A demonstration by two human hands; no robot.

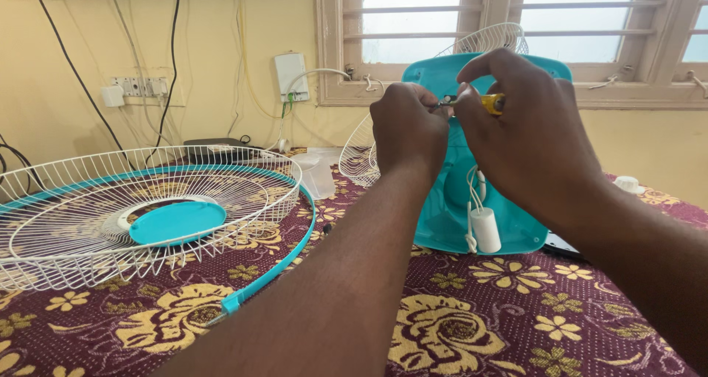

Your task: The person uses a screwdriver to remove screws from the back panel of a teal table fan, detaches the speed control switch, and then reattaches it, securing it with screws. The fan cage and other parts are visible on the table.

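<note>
My left hand (408,126) is closed near the top of a teal fan housing (509,233) that stands upright on the table; its fingers pinch something small at the tip of a tool. My right hand (527,137) grips a yellow-handled screwdriver (493,103) held level, its tip pointing left toward the left fingers. White wires and a white cylindrical capacitor (485,229) hang inside the housing below my hands. A white wire rear grille (358,156) sits behind the housing, mostly hidden.
A white wire fan guard (88,215) with a teal centre disc (177,222) and teal rim band (291,255) lies at the left on the maroon floral tablecloth (472,325). A clear plastic container (318,176), a white cap (629,184), wall sockets and cables are behind.
</note>
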